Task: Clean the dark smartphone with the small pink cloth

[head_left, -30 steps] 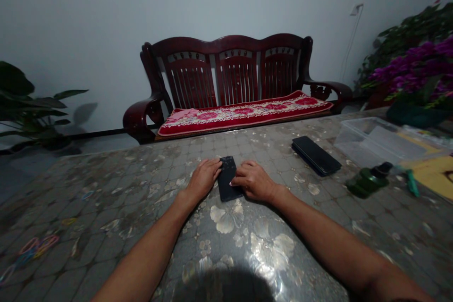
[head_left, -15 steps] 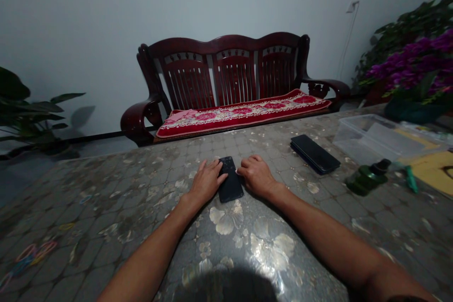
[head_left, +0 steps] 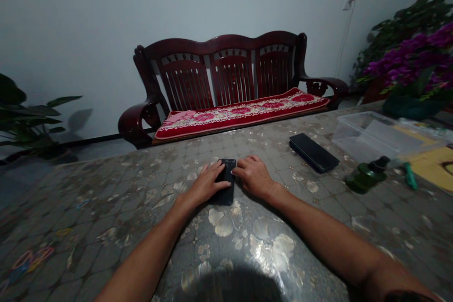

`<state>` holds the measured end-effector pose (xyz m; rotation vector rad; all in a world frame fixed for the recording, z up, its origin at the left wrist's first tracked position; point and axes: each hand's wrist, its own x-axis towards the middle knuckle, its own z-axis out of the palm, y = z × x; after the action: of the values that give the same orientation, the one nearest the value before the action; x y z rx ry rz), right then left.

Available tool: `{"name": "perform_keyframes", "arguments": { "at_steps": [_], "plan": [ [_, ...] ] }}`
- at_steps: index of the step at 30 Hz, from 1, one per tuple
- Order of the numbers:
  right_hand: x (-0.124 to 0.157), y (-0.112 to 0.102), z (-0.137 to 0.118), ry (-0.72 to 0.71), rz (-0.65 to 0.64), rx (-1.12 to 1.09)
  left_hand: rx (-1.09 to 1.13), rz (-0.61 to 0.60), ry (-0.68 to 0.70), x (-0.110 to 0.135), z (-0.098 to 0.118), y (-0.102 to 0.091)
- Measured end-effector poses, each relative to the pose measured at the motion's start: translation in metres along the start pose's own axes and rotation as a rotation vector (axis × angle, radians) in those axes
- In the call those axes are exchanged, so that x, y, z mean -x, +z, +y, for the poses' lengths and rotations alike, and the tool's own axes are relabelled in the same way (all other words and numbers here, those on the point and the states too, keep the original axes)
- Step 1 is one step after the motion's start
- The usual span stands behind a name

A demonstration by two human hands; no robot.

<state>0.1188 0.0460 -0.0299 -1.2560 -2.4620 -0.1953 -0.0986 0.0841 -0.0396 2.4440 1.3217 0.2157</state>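
1. Resting flat on a patterned table, a dark phone-like slab lies mid-scene between a person's two bare hands, faint pale marks showing at its far end.

2. At the slab's left side, the left hand lies palm down with fingers spread, fingertips on the far part and thumb reaching across the dark face.

3. Opposite, the right hand is curled, its fingertips at the far part of the slab's right edge; whether they pinch something, press or merely touch is hidden.

4. Steadiness looks like the left hand's best contribution: broad, light pressure would probably keep the slab from skidding on the glossy surface, while a hard push with the thumb could skew it.

5. Fine edge work seems to suit the right hand, fingertips low and square to the side, with small, even pressure so that the slab does not turn.

6. Well apart to the right lie a dark flat stack, a green bottle and a transparent box; keeping the right elbow in would likely spare the bottle a knock.
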Motion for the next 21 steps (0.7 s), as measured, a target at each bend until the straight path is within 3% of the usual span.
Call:
{"name": "perform_keyframes", "arguments": {
  "at_steps": [9,15,21],
  "plan": [
    [-0.009,0.014,0.007,-0.021,-0.007,0.013,-0.182,-0.090,-0.168,0.005,0.035,0.007],
    [-0.009,0.012,0.016,0.109,0.012,0.080,-0.123,-0.165,-0.094,0.008,0.033,0.000],
    [-0.007,0.013,0.004,0.009,0.075,0.041,-0.028,-0.202,-0.087,0.009,0.024,-0.005]
  ]
}}
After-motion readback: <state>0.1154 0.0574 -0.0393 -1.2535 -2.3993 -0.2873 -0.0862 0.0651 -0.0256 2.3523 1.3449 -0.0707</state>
